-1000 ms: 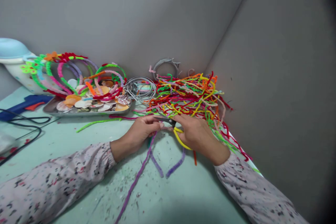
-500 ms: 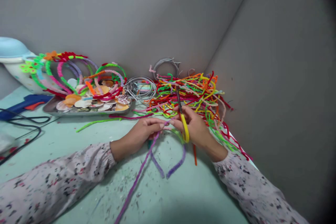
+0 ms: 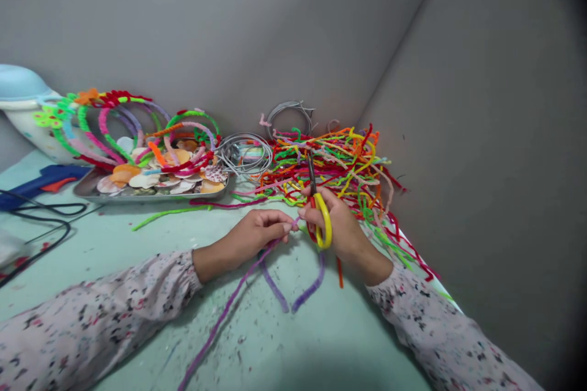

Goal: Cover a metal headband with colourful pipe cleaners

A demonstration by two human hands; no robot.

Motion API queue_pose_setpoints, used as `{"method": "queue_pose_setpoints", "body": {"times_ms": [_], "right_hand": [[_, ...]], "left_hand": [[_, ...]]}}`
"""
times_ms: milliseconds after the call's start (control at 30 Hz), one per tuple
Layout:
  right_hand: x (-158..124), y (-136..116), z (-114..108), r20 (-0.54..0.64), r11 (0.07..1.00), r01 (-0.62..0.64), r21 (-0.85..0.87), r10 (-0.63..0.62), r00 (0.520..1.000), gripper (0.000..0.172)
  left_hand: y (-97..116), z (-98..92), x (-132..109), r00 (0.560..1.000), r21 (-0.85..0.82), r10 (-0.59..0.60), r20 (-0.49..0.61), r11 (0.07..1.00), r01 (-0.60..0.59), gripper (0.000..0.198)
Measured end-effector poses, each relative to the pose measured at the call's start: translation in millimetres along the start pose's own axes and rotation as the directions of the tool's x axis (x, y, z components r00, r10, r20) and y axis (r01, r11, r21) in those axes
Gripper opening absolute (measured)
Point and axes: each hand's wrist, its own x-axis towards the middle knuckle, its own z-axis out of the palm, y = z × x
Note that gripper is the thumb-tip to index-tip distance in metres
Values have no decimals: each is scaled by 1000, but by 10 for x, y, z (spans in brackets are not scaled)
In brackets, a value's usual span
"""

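Note:
My left hand point(image 3: 261, 232) pinches a long purple pipe cleaner point(image 3: 224, 317) near its upper end, and the rest trails down toward the front of the table. Close beside it, my right hand point(image 3: 339, 226) holds scissors point(image 3: 326, 223) with yellow and red handles, their dark blades pointing away from me. The right thumb and finger meet by the purple tip; whether they grip it too is hard to see. Under both hands lies a headband point(image 3: 308, 293) wrapped in purple, its upper part mostly covered by my fingers.
A metal tray point(image 3: 151, 197) of shells and fuzzy headbands stands at the back left, near a blue glue gun point(image 3: 43, 186) with a black cord. Grey wire coils point(image 3: 245, 156) lie beside a heap of colourful pipe cleaners point(image 3: 339, 162) against the wall.
The scissors have turned in my right hand, so the red handle now shows beside the yellow one. The trailing end of the purple pipe cleaner has swung left.

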Motion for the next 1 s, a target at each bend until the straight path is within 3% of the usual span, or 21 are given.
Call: {"method": "queue_pose_setpoints", "body": {"times_ms": [67,167,233,300,400,533,667,1000], "right_hand": [[14,6,-19,-31,997,30,-73,-33,999,39],[8,-10,-71,-81,927,185,-326,-222,972,40],[-18,-27,-108,-29,774,298,-559,-377,926,41],[-52,-29,-131,98,574,390,-720,-472,876,41],[-84,10,-139,287,348,479,-806,-478,830,41],[-79,80,-139,356,160,455,-876,-422,834,43],[-66,88,-161,350,91,420,-903,-412,841,44],[-43,79,-190,367,92,431,-898,-386,846,44]], "left_hand": [[9,5,-4,1000,-34,7,-3,999,-7,22],[5,-5,11,999,-127,22,-44,991,-27,20],[-15,-26,37,995,-212,8,-100,977,-29,21],[-41,-52,65,989,-288,-6,-148,957,-37,22],[-70,-82,89,987,-339,-5,-162,940,-51,15],[-81,-90,89,988,-367,-17,-156,929,-42,11],[-81,-81,77,986,-369,-8,-164,928,-54,19],[-19,-65,24,989,-347,15,-145,936,-65,27]]}}
